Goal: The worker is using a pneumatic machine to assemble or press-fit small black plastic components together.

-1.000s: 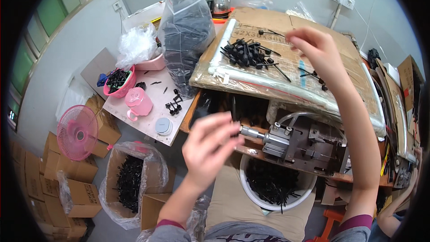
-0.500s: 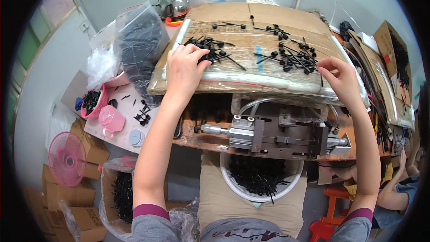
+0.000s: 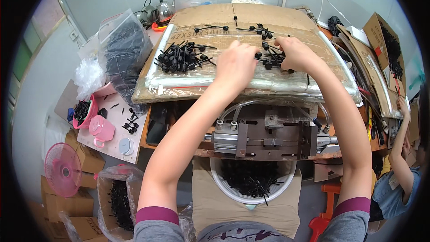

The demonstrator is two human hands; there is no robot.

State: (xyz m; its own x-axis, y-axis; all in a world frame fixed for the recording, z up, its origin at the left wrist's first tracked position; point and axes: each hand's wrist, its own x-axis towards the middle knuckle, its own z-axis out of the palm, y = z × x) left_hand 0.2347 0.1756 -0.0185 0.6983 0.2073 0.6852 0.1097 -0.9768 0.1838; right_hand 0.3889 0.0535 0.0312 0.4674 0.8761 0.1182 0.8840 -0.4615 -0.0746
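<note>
Several black knobbed rods lie in two groups on a plastic-wrapped cardboard sheet [image 3: 197,85]. The left pile of rods [image 3: 179,58] sits apart from both hands. At the left edge of the right group, my left hand [image 3: 237,65] has its fingers bent together; their tips are partly hidden. My right hand [image 3: 298,54] curls round the other side of this group, with rods [image 3: 270,62] between its thumb and fingers. A few loose rods [image 3: 262,30] lie farther back. Below the board stands a metal clamping fixture [image 3: 273,141] with air hoses, untouched by either hand.
A white basket of black parts [image 3: 251,179] rests on my lap. To the left are a pink cup [image 3: 102,127], a pink fan [image 3: 63,169] and a bag-lined box [image 3: 118,201]. Another person's arm [image 3: 399,148] shows at the right, near a red stool [image 3: 320,224].
My left hand has left the left pile and moved right to the right group. My right hand has moved left and inward onto that group. The view has shifted slightly.
</note>
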